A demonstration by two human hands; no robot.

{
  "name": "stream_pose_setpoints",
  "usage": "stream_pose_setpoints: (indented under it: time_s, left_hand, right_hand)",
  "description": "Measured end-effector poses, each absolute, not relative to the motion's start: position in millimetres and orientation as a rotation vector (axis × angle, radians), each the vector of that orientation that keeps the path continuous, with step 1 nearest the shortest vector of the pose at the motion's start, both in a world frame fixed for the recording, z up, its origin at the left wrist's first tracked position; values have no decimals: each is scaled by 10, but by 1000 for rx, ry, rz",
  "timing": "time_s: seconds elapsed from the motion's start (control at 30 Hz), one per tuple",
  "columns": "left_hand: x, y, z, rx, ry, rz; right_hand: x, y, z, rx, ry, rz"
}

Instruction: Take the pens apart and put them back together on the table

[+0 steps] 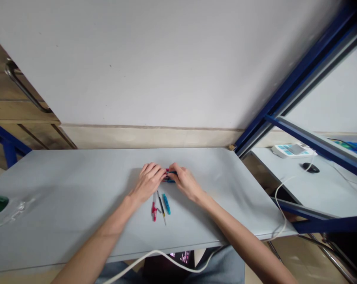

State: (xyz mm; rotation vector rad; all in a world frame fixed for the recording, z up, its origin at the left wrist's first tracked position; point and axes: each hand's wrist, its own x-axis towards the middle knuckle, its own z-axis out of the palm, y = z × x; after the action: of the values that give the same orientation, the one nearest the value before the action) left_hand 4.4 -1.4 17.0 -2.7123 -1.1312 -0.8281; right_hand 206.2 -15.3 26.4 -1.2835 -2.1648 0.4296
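Near the middle of the table, my left hand point(149, 179) and my right hand point(186, 182) meet with curled fingers around a small group of pens point(169, 178), blue, dark and pink. My fingers cover most of these pens, so how many there are is hidden. Just below, on the tabletop, lie pen parts: a clear barrel with a pink-red cap point(154, 209), a thin dark refill point(162, 206) with a yellowish section near its lower end, and a short bright blue pen piece point(166, 203).
The grey table point(77, 205) backs onto a white wall. A green package with clear plastic point(6, 207) lies at its left edge. A white cable point(159, 254) loops by its front edge. On the right, behind a blue frame point(264, 114), are a black mouse point(310, 168) and a power strip point(291, 150).
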Motion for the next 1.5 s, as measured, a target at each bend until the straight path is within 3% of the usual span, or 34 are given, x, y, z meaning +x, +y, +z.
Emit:
stream_pose_setpoints:
  time_s: [0.37,0.83,1.3,1.5]
  left_hand:
    - [91,-50,29,-2659,-1660,-719]
    - [30,-13,12,-2694,-1503,-759]
    - [32,-18,67,-2640,-1706,-639]
    - [11,-18,89,-2665,-1592,-826]
  right_hand:
    - [1971,-94,136,-1109,-2187,115]
    - [2030,-118,138,-1094,-2272,337]
    - [2081,-39,46,-1154,-2142,-82]
    - [2091,-83,109,-1114,-2269,7]
